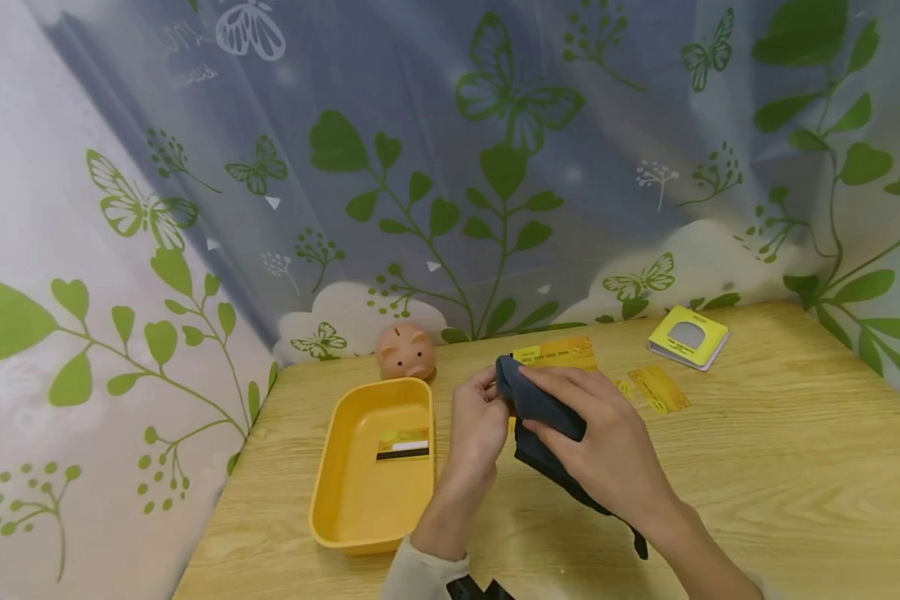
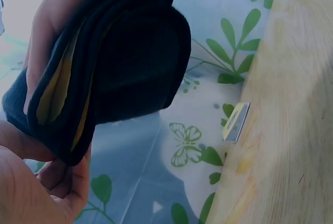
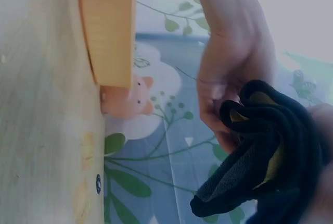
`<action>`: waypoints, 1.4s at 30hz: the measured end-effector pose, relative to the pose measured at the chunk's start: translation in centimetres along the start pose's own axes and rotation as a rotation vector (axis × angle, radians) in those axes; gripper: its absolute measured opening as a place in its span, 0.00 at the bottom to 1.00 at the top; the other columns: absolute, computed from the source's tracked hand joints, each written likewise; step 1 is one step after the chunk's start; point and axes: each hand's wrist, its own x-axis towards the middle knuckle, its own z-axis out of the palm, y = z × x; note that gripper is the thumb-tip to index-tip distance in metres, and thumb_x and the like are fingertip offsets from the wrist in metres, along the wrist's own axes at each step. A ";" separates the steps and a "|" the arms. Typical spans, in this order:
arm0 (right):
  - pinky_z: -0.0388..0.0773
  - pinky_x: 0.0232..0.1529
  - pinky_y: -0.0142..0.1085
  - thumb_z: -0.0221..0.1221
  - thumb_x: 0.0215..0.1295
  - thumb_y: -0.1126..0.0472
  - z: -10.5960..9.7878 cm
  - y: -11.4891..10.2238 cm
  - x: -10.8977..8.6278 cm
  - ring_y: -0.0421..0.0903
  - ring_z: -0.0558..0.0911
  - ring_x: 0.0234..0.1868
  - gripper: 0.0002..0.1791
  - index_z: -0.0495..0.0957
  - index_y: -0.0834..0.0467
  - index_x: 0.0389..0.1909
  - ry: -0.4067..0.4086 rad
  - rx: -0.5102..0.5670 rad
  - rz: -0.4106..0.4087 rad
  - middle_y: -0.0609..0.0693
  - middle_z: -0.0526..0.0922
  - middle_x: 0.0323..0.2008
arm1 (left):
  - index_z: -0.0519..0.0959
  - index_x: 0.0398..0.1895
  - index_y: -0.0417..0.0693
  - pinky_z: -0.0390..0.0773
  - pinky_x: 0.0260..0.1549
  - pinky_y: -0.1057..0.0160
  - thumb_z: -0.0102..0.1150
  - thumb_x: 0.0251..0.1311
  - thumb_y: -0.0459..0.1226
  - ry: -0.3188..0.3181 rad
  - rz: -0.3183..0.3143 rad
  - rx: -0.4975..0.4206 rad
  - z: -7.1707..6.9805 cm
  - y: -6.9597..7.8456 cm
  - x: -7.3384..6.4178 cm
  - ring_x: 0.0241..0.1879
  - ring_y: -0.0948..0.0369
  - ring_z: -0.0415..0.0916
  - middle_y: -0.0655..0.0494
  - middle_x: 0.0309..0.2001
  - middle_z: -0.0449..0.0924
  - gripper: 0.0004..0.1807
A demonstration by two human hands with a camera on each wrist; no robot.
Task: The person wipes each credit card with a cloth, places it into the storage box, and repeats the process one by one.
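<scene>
Head view: I see the right hand [image 1: 617, 435] clamped on a dark fabric pouch [image 1: 540, 402] above the worktop [image 1: 780, 467], right of a yellow tray [image 1: 360, 504]; the left hand [image 1: 478, 433] pinches its far end. Left wrist: the folds show yellow inside. Right wrist: a pink piggy bank [image 3: 125, 101] sits beyond the tray.

Head view high, facing forward and down — wrist views close, sideways — all share dark pouch [image 2: 140, 67]

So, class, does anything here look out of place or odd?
Perhaps the card in the yellow tray: it lies apart from the cards scattered askew on the table. No spill or damage is visible.
</scene>
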 end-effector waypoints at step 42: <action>0.73 0.52 0.16 0.76 0.57 0.69 -3.6 2.6 1.0 0.50 0.82 0.59 0.37 0.80 0.45 0.68 0.094 0.071 0.026 0.46 0.83 0.61 | 0.82 0.50 0.32 0.85 0.35 0.66 0.61 0.72 0.29 0.012 0.016 -0.102 -0.9 -0.1 0.7 0.32 0.59 0.88 0.39 0.40 0.89 0.09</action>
